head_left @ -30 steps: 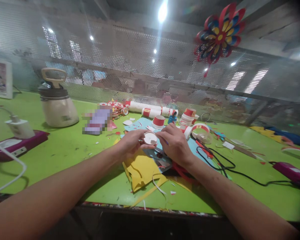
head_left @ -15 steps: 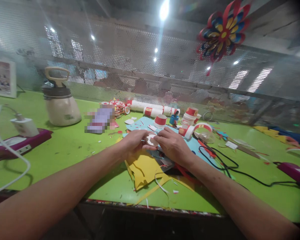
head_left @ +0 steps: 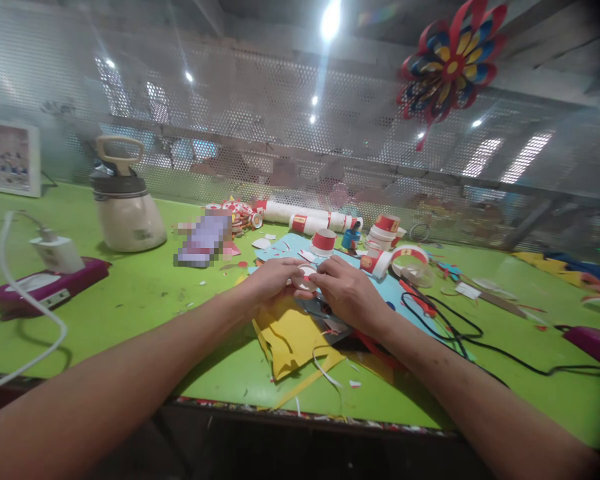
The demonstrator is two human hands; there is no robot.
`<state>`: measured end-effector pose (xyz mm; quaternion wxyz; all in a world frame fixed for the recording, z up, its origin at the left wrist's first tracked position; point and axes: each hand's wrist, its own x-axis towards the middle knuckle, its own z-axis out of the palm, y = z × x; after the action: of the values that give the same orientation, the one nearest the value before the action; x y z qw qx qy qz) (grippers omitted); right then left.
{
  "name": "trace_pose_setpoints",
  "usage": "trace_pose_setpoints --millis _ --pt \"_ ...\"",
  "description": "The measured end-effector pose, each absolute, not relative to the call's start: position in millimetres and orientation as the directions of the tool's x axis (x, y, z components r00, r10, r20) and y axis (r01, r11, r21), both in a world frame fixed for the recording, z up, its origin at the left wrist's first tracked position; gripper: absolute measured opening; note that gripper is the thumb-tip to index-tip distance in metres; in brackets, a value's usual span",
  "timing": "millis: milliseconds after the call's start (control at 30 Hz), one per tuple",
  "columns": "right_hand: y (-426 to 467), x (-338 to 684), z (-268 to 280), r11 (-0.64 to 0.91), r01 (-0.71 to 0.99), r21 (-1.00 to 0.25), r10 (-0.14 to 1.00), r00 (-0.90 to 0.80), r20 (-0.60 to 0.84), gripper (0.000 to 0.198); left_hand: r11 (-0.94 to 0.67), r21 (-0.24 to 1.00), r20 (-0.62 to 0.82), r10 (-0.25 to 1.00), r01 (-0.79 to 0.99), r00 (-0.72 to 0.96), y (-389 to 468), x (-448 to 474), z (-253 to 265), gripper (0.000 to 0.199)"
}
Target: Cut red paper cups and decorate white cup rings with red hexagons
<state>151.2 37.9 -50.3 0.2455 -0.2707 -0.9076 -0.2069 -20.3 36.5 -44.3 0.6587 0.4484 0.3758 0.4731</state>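
Between my hands is a small round paper piece (head_left: 307, 277), white with some red on it; its exact kind is hard to make out. My left hand (head_left: 274, 283) pinches its left side, thumb below and fingers above. On the opposite edge, the curled fingers of my right hand (head_left: 349, 292) grip it too. Below them lies crumpled yellow paper (head_left: 291, 339), beside a light blue sheet (head_left: 286, 248) that my hands partly cover. A red and white paper cup (head_left: 323, 242) stands upside down on the blue sheet just beyond.
Stacked cups (head_left: 383, 233), a tape roll (head_left: 411, 256) and a blue bottle (head_left: 351, 238) stand behind on the green table (head_left: 145, 300). Black cable (head_left: 465, 333) runs off right. At left are a sprayer (head_left: 130, 217), a charger (head_left: 57, 253) and a blurred-out phone-like object (head_left: 205, 239).
The round paper piece has tilted between my fingers, and more red shows on it. Both hands keep their hold. The whole view has shifted slightly.
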Motion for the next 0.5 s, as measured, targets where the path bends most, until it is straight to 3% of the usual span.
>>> trace_pose_setpoints --millis 500 --pt "39.7 152.2 -51.3 0.771 0.602 0.206 0.414 -0.721 0.556 0.021 0.172 0.949 -0.096 0.957 -0.266 0.275 37.4 -20.0 -45.8 0.027"
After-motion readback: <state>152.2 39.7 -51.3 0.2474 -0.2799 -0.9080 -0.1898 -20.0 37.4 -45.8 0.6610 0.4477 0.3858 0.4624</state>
